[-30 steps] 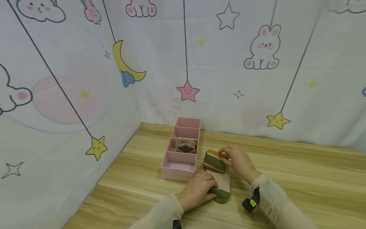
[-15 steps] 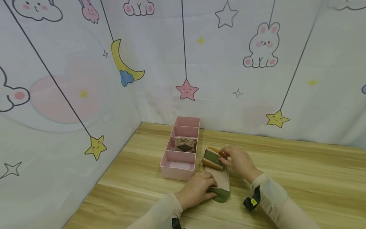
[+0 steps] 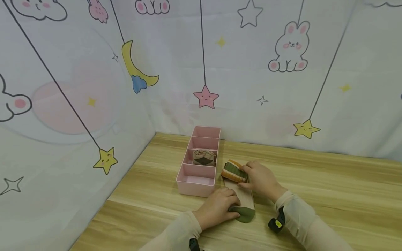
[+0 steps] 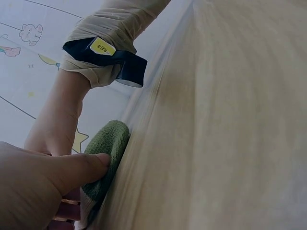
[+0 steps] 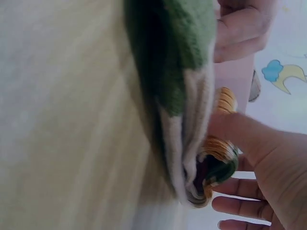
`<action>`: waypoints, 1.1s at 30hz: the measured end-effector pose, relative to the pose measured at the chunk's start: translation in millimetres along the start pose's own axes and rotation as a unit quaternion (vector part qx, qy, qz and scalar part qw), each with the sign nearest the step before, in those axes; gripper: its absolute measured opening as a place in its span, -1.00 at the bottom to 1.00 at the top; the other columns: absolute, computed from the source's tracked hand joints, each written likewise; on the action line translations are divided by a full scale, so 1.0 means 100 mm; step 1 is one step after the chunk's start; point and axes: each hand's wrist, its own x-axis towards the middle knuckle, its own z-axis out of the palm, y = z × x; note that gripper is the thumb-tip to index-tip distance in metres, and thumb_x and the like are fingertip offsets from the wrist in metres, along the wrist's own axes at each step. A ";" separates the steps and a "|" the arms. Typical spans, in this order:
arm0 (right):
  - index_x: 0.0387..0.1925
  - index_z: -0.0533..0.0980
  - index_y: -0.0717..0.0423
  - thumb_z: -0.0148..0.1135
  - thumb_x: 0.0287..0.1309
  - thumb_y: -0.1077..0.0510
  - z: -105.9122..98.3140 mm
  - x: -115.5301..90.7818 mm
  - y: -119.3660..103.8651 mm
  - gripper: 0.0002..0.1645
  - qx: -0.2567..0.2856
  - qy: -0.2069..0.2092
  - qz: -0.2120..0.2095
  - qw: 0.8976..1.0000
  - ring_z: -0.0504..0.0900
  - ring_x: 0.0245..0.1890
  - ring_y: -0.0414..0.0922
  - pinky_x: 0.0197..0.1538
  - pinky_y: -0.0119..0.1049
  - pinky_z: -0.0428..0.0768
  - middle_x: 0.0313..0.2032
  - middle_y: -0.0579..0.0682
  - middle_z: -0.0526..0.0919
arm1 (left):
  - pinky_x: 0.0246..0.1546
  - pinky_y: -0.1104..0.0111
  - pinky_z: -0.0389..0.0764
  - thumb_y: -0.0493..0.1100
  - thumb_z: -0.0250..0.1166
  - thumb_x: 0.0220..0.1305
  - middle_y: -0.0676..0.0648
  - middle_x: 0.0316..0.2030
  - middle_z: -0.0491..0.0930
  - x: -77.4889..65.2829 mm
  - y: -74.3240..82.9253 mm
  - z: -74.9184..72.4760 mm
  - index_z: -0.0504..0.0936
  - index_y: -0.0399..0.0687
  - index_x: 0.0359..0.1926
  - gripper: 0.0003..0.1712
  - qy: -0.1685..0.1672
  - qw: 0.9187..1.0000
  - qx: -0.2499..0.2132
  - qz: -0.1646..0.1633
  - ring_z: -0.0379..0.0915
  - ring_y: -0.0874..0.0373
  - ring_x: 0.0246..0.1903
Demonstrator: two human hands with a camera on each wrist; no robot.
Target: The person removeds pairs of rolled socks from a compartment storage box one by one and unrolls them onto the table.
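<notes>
A pair of cream socks (image 3: 245, 196) with green toes lies flat on the table, one layered on the other. Their cuff end is folded over into a thick roll (image 3: 233, 171) striped orange, white and green. My left hand (image 3: 216, 208) holds the toe end, its thumb against the green toe (image 4: 103, 143) in the left wrist view. At the cuff end, my right hand (image 3: 262, 179) grips the roll from the right. In the right wrist view its thumb lies against the near side of the socks (image 5: 192, 91), fingers reaching past the striped roll.
Left of the socks stands a pink divided box (image 3: 197, 190) with several compartments in a row. A rolled beige and dark green sock bundle (image 3: 203, 157) sits in one of them. The wooden table (image 3: 329, 195) meets a printed cloth backdrop (image 3: 245, 122) behind.
My right thumb has moved toward me, to the near edge of the striped roll, and the hand has spread. The roll has turned a little. My left hand stays on the toe end.
</notes>
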 end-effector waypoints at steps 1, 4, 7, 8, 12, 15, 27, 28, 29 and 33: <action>0.01 0.56 0.16 0.45 -0.07 -0.15 0.00 0.00 -0.01 -0.34 -0.001 0.001 -0.001 1.000 0.58 -0.13 0.00 -0.11 -0.10 0.62 -0.14 0.05 0.63 | -0.09 0.53 0.43 0.10 0.43 0.06 0.19 -0.29 0.58 0.00 0.00 0.00 0.67 0.13 -0.25 -0.73 0.000 1.000 0.000 0.000 0.45 0.33 -0.20; 0.04 0.54 0.18 0.46 -0.05 -0.08 0.02 0.01 -0.01 -0.35 -0.003 0.006 -0.006 1.000 0.58 -0.13 0.00 -0.12 -0.10 0.61 -0.13 0.06 0.61 | -0.10 0.52 0.43 0.10 0.43 0.05 0.19 -0.30 0.58 0.00 0.00 -0.02 0.67 0.13 -0.25 -0.73 0.000 1.000 0.001 -0.001 0.45 0.33 -0.21; 0.05 0.53 0.19 0.46 -0.03 -0.05 0.04 0.02 -0.02 -0.36 -0.006 0.011 -0.008 1.000 0.57 -0.13 0.00 -0.12 -0.11 0.61 -0.12 0.06 0.60 | -0.09 0.52 0.44 0.10 0.43 0.05 0.19 -0.29 0.58 0.01 -0.01 -0.02 0.67 0.14 -0.25 -0.73 0.000 1.000 0.006 -0.002 0.45 0.34 -0.20; 0.05 0.53 0.19 0.46 -0.03 -0.05 0.04 0.02 -0.02 -0.36 -0.006 0.012 -0.008 1.000 0.57 -0.13 0.00 -0.12 -0.11 0.61 -0.12 0.06 0.60 | -0.09 0.52 0.44 0.11 0.43 0.05 0.19 -0.29 0.58 0.01 -0.01 -0.02 0.67 0.14 -0.25 -0.73 -0.001 1.000 0.006 -0.002 0.46 0.33 -0.20; 0.03 0.54 0.21 0.46 -0.03 -0.02 0.06 0.04 0.00 -0.39 -0.007 0.018 -0.013 1.000 0.57 -0.15 -0.01 -0.12 -0.12 0.60 -0.14 0.06 0.61 | -0.09 0.53 0.44 0.11 0.43 0.05 0.19 -0.29 0.59 0.01 0.00 -0.02 0.67 0.13 -0.25 -0.73 0.000 1.000 0.005 -0.001 0.46 0.33 -0.20; 0.00 0.56 0.22 0.45 -0.02 0.00 0.06 0.06 0.01 -0.43 -0.009 0.021 -0.014 1.000 0.59 -0.17 -0.01 -0.13 -0.12 0.61 -0.17 0.06 0.62 | -0.11 0.54 0.43 0.10 0.43 0.05 0.19 -0.30 0.58 0.00 0.00 -0.01 0.67 0.14 -0.26 -0.73 0.003 1.000 0.005 0.000 0.45 0.34 -0.21; -0.01 0.54 0.16 0.36 0.08 0.07 -0.05 0.12 0.05 -0.55 0.007 0.007 0.020 1.000 0.64 -0.26 -0.03 -0.30 -0.18 0.61 -0.20 0.07 0.68 | -0.16 0.55 0.44 0.12 0.42 0.06 0.21 -0.32 0.59 0.00 -0.01 0.00 0.67 0.15 -0.27 -0.74 0.014 1.000 -0.001 0.018 0.46 0.35 -0.25; -0.02 0.54 0.15 0.36 0.08 0.07 -0.06 0.13 0.04 -0.57 0.005 0.007 0.020 1.000 0.64 -0.27 -0.03 -0.33 -0.19 0.60 -0.21 0.06 0.68 | -0.16 0.56 0.43 0.12 0.42 0.07 0.21 -0.32 0.58 0.00 -0.01 0.00 0.67 0.15 -0.27 -0.74 0.014 1.000 -0.001 0.018 0.46 0.35 -0.25; -0.03 0.55 0.16 0.36 0.08 0.08 -0.07 0.13 0.05 -0.58 0.006 0.010 0.019 1.000 0.63 -0.28 -0.03 -0.33 -0.20 0.60 -0.22 0.06 0.68 | -0.16 0.56 0.43 0.12 0.42 0.07 0.21 -0.32 0.58 0.00 -0.01 0.00 0.67 0.16 -0.27 -0.74 0.014 1.000 -0.001 0.018 0.46 0.35 -0.25; -0.04 0.55 0.18 0.37 0.08 0.11 -0.08 0.16 0.06 -0.59 0.014 0.013 0.022 1.000 0.63 -0.29 -0.02 -0.34 -0.20 0.60 -0.22 0.08 0.67 | -0.15 0.55 0.43 0.12 0.42 0.06 0.21 -0.32 0.58 -0.01 -0.01 0.01 0.67 0.16 -0.27 -0.74 0.015 1.000 0.005 0.018 0.45 0.35 -0.24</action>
